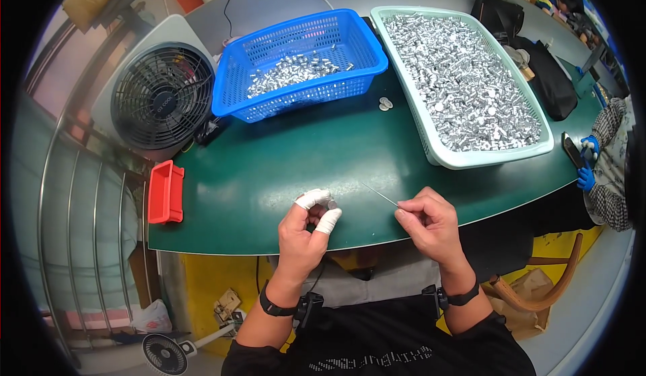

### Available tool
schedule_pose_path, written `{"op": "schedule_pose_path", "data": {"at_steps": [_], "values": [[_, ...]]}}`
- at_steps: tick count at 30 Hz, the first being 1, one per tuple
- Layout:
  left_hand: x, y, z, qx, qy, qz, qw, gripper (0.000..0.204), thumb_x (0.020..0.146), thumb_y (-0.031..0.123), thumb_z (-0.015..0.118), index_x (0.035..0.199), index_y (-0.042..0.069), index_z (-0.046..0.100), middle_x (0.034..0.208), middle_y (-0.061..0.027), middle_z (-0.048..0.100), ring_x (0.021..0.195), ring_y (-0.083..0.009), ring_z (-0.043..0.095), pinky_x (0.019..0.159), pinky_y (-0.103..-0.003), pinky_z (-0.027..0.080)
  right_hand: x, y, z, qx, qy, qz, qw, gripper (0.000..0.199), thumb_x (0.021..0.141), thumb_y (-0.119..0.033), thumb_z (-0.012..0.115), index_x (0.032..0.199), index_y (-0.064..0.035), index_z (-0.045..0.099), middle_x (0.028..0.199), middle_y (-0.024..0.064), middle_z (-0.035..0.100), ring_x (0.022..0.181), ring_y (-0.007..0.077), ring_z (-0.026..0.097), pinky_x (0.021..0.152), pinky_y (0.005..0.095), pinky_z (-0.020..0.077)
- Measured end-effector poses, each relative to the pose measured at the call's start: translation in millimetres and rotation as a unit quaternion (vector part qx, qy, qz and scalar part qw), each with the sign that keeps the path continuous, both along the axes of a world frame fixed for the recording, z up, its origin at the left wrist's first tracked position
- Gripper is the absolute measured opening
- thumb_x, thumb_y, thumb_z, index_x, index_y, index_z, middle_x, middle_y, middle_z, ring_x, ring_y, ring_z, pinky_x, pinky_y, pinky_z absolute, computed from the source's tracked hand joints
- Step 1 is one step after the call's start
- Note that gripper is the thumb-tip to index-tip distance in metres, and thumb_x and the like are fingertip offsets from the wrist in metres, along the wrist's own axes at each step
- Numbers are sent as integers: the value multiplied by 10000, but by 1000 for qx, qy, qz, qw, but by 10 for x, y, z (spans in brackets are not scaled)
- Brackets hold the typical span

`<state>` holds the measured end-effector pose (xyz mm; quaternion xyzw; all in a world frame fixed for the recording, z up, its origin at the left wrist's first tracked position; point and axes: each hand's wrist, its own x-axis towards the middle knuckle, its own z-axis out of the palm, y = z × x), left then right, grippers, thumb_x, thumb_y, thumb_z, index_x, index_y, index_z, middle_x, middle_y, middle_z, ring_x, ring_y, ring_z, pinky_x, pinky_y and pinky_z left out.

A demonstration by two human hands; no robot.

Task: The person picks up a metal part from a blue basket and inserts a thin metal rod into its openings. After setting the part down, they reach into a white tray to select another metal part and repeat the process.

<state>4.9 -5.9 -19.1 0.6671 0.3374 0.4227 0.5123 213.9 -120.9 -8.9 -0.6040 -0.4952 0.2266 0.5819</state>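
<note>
White tape or finger cots cover the thumb and forefinger of my left hand (306,229), which pinches a small silvery metal part (332,205) over the near side of the green table. My right hand (431,224), to its right, grips a thin metal rod (381,194) between thumb and fingers. The rod's free end points up and left toward the small part, apart from it. Beyond my hands stands a blue plastic basket (232,103) with a heap of small metal parts (296,70). A pale green basket (431,148), at the right, is filled with many similar parts (464,80).
A small red tray (176,194) sits at the table's (269,154) left edge, below a black-grilled fan (163,97). A few round metal pieces (385,103) lie between the baskets. At the far right, another person's blue-gloved hands (587,167) are by a dark object (572,150).
</note>
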Motion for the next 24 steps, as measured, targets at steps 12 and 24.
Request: {"op": "schedule_pose_path", "data": {"at_steps": [12, 24], "values": [[79, 993, 670, 127, 48, 8, 991, 223, 878, 51, 729, 1087, 13, 664, 897, 0, 672, 773, -56, 603, 695, -218, 505, -74, -9, 145, -19, -261, 6, 965, 118, 807, 4, 715, 915, -44, 716, 793, 89, 563, 671, 255, 594, 589, 336, 475], [669, 2152, 1154, 284, 309, 103, 902, 349, 873, 165, 752, 1143, -29, 645, 932, -95, 687, 749, -123, 597, 665, -289, 494, 141, 48, -77, 38, -95, 66, 993, 100, 838, -75, 752, 921, -42, 708, 754, 59, 578, 611, 178, 588, 542, 308, 457]]}}
